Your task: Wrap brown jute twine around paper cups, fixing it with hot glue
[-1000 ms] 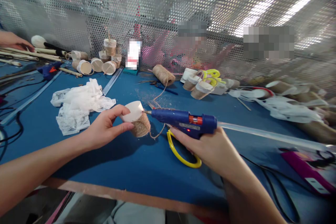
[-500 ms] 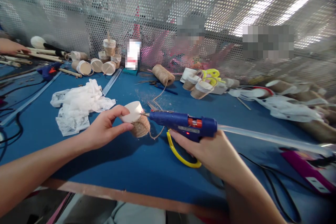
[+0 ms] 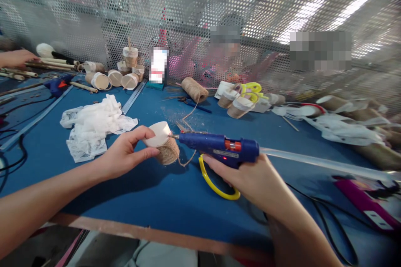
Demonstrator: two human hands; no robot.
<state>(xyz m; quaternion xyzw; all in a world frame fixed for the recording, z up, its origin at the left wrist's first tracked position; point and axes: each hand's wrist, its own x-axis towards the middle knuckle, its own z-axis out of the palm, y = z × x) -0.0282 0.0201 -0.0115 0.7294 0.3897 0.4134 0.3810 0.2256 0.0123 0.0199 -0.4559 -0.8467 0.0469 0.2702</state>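
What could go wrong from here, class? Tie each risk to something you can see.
1. Burn: the left hand pinches the cup close to the tip of the glue gun, whose red light is lit; a slip could bring heat to it.
2. Snag: loose twine loops from the cup near the gun and might catch, tugging the cup askew.
3. Clutter: the yellow handle beside the right hand might get bumped.

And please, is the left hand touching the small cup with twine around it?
Touching. The head view shows the left hand holding the twine-wrapped cup, with thumb and index finger against its wall.
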